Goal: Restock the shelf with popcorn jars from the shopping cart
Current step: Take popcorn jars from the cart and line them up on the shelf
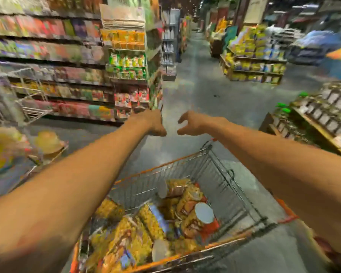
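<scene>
An orange-trimmed wire shopping cart (220,170) stands in front of me, holding several popcorn jars (193,211) that lie on their sides with white lids. Both my arms stretch forward above the cart. My left hand (155,123) is curled with its fingers closed and nothing visible in it. My right hand (189,123) hangs next to it with thumb and fingers apart and empty. The two hands are a small gap apart, well above and beyond the jars. The picture is blurred by motion.
Long shelves of packaged snacks (67,75) run along the left, ending in a display rack (128,67). A second wire cart (18,99) stands at far left. A low shelf of jars (323,115) is at right. An open aisle floor (195,91) lies ahead.
</scene>
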The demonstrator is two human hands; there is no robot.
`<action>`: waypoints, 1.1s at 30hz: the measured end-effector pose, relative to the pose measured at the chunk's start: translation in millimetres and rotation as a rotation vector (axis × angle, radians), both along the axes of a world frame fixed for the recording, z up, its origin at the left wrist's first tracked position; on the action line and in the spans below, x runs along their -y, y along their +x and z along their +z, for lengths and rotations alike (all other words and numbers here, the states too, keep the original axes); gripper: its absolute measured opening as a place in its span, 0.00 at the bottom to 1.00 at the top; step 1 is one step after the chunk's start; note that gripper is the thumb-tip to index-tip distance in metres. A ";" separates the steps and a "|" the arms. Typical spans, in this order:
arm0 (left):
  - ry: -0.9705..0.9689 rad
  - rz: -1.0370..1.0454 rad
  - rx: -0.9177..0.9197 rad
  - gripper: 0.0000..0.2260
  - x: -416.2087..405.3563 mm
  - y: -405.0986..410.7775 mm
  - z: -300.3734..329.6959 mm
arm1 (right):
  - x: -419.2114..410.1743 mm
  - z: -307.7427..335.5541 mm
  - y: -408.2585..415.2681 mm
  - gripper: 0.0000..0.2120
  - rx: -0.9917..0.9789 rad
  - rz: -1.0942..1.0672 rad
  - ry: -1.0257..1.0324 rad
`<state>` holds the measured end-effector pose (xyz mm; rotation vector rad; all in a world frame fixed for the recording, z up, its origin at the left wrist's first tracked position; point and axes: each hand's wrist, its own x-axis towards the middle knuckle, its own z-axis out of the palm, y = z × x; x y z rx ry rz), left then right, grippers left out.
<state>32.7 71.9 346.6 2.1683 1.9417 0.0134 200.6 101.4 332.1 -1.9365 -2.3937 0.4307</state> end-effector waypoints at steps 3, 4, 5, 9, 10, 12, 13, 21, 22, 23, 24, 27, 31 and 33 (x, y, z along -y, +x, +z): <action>-0.160 -0.050 0.083 0.27 -38.3 57.7 -99.5 | -26.4 -90.9 38.5 0.27 0.016 0.022 -0.121; -0.216 -0.049 0.092 0.29 -48.8 73.0 -134.2 | -33.7 -123.8 49.9 0.25 0.023 0.030 -0.169; -0.265 -0.034 0.101 0.27 -59.0 85.5 -170.1 | -40.0 -156.0 58.5 0.24 0.030 0.043 -0.227; -0.450 0.066 0.102 0.19 -75.0 110.1 -314.7 | -48.9 -285.6 70.2 0.20 0.077 0.133 -0.436; -0.520 0.103 0.121 0.20 -72.9 113.1 -353.4 | -46.0 -318.7 73.1 0.18 0.113 0.163 -0.466; -0.636 0.172 0.151 0.27 -62.5 118.6 -421.6 | -32.0 -375.1 79.4 0.22 0.219 0.228 -0.500; -0.687 0.190 0.129 0.28 -56.8 121.9 -456.8 | -24.8 -400.6 82.6 0.24 0.283 0.251 -0.513; -0.724 1.089 1.104 0.19 -72.2 145.2 -529.2 | -18.6 -453.6 71.3 0.24 0.586 0.336 -0.588; -0.781 1.208 1.337 0.20 -79.5 150.0 -524.8 | -22.3 -451.1 75.4 0.27 0.561 0.284 -0.674; -0.842 1.260 1.502 0.23 -87.5 154.8 -522.2 | -27.3 -449.4 81.3 0.31 0.548 0.231 -0.760; -0.909 1.269 1.582 0.28 -95.8 161.0 -516.9 | -33.7 -443.5 86.7 0.35 0.543 0.213 -0.818; -1.043 1.330 1.644 0.36 -108.6 173.4 -509.9 | -55.4 -431.2 102.3 0.43 0.556 0.281 -0.919; -1.068 1.402 1.629 0.31 -111.2 186.9 -497.0 | -65.3 -400.2 112.8 0.38 0.583 0.259 -0.895; -1.042 1.293 1.513 0.23 -99.6 179.5 -464.6 | -66.4 -373.5 114.6 0.27 0.525 0.192 -0.862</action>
